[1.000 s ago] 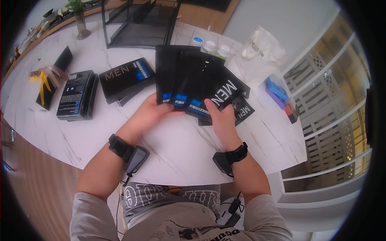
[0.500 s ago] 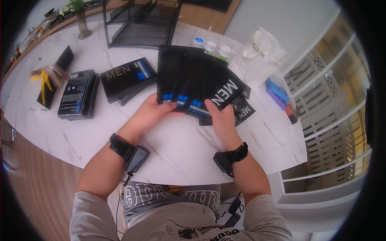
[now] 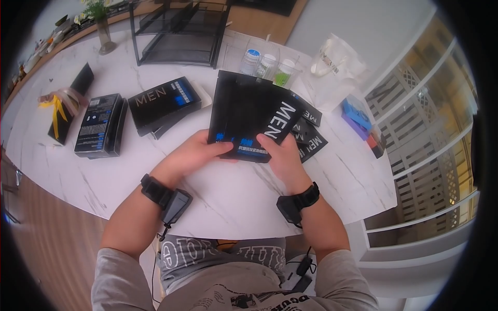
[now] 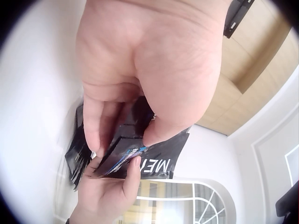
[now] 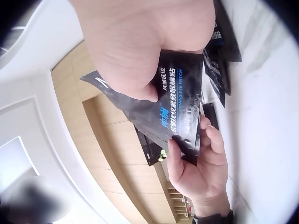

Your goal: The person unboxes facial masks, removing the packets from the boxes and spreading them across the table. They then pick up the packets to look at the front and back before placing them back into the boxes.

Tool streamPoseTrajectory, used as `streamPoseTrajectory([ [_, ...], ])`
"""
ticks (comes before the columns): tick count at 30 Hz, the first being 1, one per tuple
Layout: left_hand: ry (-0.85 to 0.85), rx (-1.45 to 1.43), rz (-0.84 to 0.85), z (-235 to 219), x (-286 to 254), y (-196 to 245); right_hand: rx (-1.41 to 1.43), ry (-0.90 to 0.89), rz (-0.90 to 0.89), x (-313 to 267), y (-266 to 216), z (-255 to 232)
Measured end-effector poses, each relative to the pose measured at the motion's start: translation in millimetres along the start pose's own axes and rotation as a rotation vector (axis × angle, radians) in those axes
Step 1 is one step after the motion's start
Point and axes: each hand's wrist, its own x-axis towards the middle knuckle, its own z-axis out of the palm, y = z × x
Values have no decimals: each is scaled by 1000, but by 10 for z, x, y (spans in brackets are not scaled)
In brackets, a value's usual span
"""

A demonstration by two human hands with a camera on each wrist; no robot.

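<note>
Black eye patch packets with white MEN lettering and blue print overlap between my two hands, above the table. My left hand pinches their lower left corner, thumb on top and fingers beneath. At the lower right edge, my right hand grips them with its thumb over the printed front. The right wrist view shows the front packet reading "firming eye patch". Several more packets lie spread on the table just beyond my right hand, partly hidden by the held ones.
Black MEN boxes and a stack of dark boxes stand left on the marble table. Further left is a black box with a ribbon. A mesh rack, lidded bottles, a white bag and blue box sit behind.
The fanned packets have drawn together into a narrower, lower bunch between my hands. My left thumb has shifted slightly right and down. Bottles behind show more now.
</note>
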Motion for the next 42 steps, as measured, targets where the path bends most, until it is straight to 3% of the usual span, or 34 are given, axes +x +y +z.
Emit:
streamPoseTrajectory([
  [3, 200, 56, 299, 92, 5, 65, 44, 26, 12, 5, -56, 41],
  [7, 298, 196, 372, 26, -41, 172, 10, 23, -51, 62, -56, 41],
  [11, 163, 471, 343, 40, -85, 197, 20, 51, -114, 30, -105, 151],
  [14, 105, 477, 276, 23, -99, 196, -84, -105, -6, 8, -154, 104],
  [17, 113, 320, 228, -38, -53, 160, 172, -263, 345, 10, -220, -50],
  [18, 123, 256, 219, -56, -37, 147, 22, -299, 169, -13, -246, -51],
  [21, 112, -36, 166, 2, -48, 163, 467, -320, 202, -22, -137, -57],
  [28, 73, -108, 103, 1, -26, 182, 515, -424, 184, 48, -59, -121],
  [42, 97, -150, 88, 28, -34, 201, 469, -361, 192, 52, -65, -96],
])
